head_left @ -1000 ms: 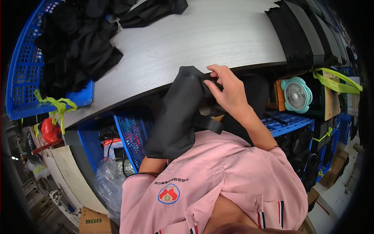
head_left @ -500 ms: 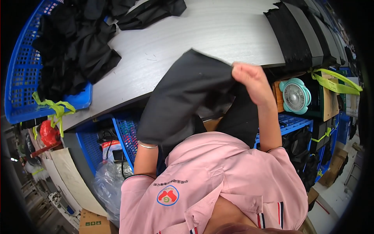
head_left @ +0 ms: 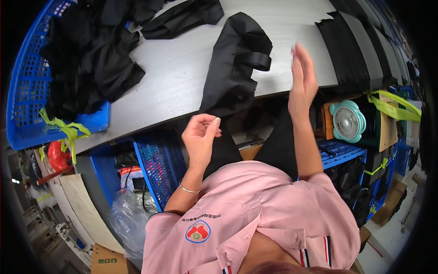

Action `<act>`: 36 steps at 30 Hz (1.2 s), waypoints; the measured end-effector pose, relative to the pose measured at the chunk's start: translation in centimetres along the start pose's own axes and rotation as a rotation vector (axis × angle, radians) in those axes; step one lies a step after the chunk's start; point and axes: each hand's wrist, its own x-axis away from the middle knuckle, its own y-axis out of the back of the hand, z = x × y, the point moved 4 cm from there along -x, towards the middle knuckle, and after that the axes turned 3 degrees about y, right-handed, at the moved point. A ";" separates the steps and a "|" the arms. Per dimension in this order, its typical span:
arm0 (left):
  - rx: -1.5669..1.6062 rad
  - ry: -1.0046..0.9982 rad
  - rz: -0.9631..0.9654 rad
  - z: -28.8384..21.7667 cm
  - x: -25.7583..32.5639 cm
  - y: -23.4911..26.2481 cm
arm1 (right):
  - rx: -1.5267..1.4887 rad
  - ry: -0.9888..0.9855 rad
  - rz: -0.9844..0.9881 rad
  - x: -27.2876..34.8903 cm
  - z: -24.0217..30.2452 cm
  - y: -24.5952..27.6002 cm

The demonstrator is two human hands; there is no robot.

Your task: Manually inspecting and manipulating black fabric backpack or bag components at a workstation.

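Note:
A black fabric piece point(head_left: 230, 68) with a strap loop on its right side lies on the table, its lower end at the front edge. My left hand point(head_left: 199, 132) is closed, thumb against curled fingers, right by that lower end. Whether it pinches the cloth there I cannot make out. To the right of the piece my right hand point(head_left: 303, 82) is raised open, its fingers stretched out, slightly blurred and apart from the cloth.
A blue basket point(head_left: 86, 121) heaped with black cloth point(head_left: 91, 59) stands at the left. Another black piece point(head_left: 182, 18) lies toward the back. Stacked black and grey strips point(head_left: 349, 50) sit at right, above a teal fan point(head_left: 348, 121). Below the table edge is a blue crate point(head_left: 157, 160).
The black fabric piece has moved from over my lap onto the table. My right hand has let go of it and risen. My left hand has come into view from behind it.

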 end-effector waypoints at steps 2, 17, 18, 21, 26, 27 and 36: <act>-0.200 -0.384 -0.126 -3.0 -0.2 0.2 | 0.180 -0.133 -0.055 3.6 -0.6 1.4; 0.270 0.266 0.651 -2.6 -9.4 -4.6 | -1.200 -1.080 0.157 10.3 -5.6 -0.5; 0.327 0.318 0.684 -2.3 -9.5 -4.8 | -1.265 -1.074 0.152 10.0 -5.6 -0.4; 0.525 0.402 0.852 -1.7 -9.4 -5.8 | -1.346 -0.985 0.188 8.7 -5.9 -0.3; 0.804 0.478 0.677 0.5 -9.7 -6.4 | -1.380 -1.010 0.119 7.7 -6.6 0.5; 0.765 0.439 0.678 0.8 -10.0 -6.3 | -1.378 -0.973 0.165 7.5 -6.5 0.6; 0.759 0.449 0.612 1.9 -10.6 -6.2 | -1.302 -0.966 0.216 8.1 -7.6 0.9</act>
